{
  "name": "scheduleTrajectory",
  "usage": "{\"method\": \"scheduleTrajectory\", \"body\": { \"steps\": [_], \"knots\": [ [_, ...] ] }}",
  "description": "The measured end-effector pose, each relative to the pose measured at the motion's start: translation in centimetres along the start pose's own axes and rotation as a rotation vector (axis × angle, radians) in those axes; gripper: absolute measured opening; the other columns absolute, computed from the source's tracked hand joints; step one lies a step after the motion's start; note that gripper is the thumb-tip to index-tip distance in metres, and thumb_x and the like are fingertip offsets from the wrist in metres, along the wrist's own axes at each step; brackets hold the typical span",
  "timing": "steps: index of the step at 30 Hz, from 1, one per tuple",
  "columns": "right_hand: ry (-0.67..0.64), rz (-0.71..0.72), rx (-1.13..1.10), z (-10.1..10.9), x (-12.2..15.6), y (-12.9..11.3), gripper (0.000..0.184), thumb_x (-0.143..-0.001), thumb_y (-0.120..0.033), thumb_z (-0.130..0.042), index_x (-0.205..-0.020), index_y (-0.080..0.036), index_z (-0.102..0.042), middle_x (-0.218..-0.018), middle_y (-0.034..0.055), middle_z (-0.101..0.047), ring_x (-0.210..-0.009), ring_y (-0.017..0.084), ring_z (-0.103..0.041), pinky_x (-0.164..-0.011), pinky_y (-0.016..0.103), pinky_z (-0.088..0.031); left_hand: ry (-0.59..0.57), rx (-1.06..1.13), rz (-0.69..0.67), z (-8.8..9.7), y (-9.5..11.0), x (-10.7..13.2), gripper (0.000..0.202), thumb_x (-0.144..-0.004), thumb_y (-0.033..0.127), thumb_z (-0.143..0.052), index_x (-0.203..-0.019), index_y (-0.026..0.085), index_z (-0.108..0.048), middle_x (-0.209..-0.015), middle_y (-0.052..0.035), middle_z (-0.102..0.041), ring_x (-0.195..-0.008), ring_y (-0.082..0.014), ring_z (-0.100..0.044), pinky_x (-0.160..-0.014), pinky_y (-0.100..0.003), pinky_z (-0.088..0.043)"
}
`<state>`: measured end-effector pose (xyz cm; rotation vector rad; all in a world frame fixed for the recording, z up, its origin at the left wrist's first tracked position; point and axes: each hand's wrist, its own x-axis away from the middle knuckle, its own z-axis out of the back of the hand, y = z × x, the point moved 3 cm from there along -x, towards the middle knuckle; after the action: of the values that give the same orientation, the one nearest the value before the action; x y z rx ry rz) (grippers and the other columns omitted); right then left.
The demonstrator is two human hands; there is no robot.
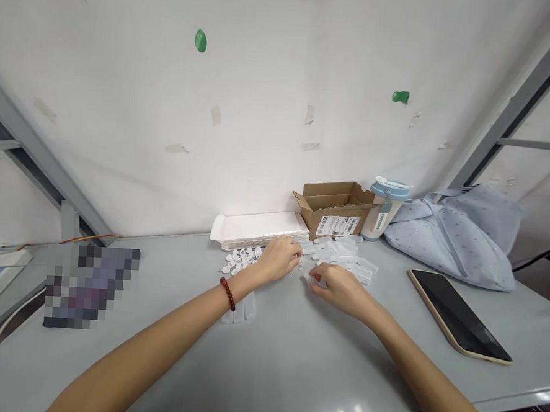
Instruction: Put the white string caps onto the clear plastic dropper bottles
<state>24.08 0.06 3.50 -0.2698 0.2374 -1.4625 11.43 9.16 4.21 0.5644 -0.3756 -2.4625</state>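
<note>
My left hand [278,259], with a red bead bracelet [227,294] on the wrist, reaches over the middle of the table. Its fingers are curled together beside some tiny white pieces [300,265], and whatever they pinch is too small to make out. Close by on the right, my right hand [339,287] closes its fingers on a translucent plastic piece [308,279]. Behind it lies a loose pile of flat translucent plastic pieces [341,253]. White round-headed small parts [239,260] are heaped left of my left hand. Several translucent strips [239,309] lie side by side under my left wrist.
A stack of flat white boxes [259,227] lies against the wall, beside an open cardboard box [337,210]. Farther right are a blue-lidded cup [385,209], a light blue cloth bag [454,242] and a phone [459,313]. A blurred-out item [93,288] lies left.
</note>
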Motion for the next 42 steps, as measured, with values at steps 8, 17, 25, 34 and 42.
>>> {"method": "scheduleTrajectory", "body": {
  "steps": [8, 17, 25, 34, 42],
  "knots": [
    [0.119, 0.057, -0.310, -0.6, -0.4, -0.1, 0.018, -0.081, -0.031, -0.051, -0.089, -0.017, -0.060, -0.089, 0.0046, -0.065, -0.064, 0.014, -0.054, -0.060, 0.026, -0.040, 0.164, 0.490, 0.309, 2.9, -1.1, 1.8, 0.020, -0.080, 0.032, -0.054, -0.081, 0.014, -0.062, -0.076, -0.0034, -0.065, -0.069, -0.0152, -0.060, -0.064, -0.027, -0.048],
    [0.221, 0.247, -0.498, -2.5, 0.5, -2.9, 0.028, -0.081, -0.032, -0.056, -0.106, -0.018, -0.056, -0.087, 0.0034, -0.061, -0.058, 0.010, -0.050, -0.055, 0.024, -0.042, 0.251, 0.950, 0.587, 2.0, 0.8, 9.2, 0.021, -0.076, 0.035, -0.061, -0.079, 0.014, -0.061, -0.068, -0.0015, -0.064, -0.064, -0.0122, -0.060, -0.067, -0.026, -0.049],
    [0.213, 0.359, -0.415, -3.1, 1.6, -4.7, 0.026, -0.084, -0.027, -0.053, -0.110, -0.020, -0.052, -0.090, 0.0041, -0.062, -0.061, 0.011, -0.051, -0.055, 0.025, -0.043, 0.346, 0.955, 0.566, 2.8, 1.0, 10.9, 0.020, -0.074, 0.034, -0.064, -0.075, 0.015, -0.060, -0.070, 0.0003, -0.061, -0.063, -0.0117, -0.058, -0.065, -0.025, -0.048],
    [0.236, 0.411, -0.351, -3.3, 1.8, -4.7, 0.028, -0.087, -0.025, -0.050, -0.114, -0.021, -0.047, -0.091, 0.0047, -0.061, -0.060, 0.011, -0.050, -0.056, 0.025, -0.044, 0.312, 0.974, 0.600, 2.8, 1.1, 11.1, 0.021, -0.075, 0.036, -0.063, -0.075, 0.015, -0.060, -0.066, 0.0011, -0.061, -0.062, -0.0119, -0.058, -0.064, -0.025, -0.047],
    [0.264, 0.464, -0.283, -3.3, 2.1, -5.0, 0.029, -0.087, -0.023, -0.048, -0.116, -0.021, -0.043, -0.092, 0.0051, -0.060, -0.059, 0.011, -0.050, -0.058, 0.026, -0.045, 0.269, 0.967, 0.587, 2.4, 1.6, 11.2, 0.020, -0.076, 0.035, -0.062, -0.074, 0.015, -0.059, -0.064, 0.0010, -0.060, -0.063, -0.0118, -0.056, -0.063, -0.024, -0.046]
  ]
}}
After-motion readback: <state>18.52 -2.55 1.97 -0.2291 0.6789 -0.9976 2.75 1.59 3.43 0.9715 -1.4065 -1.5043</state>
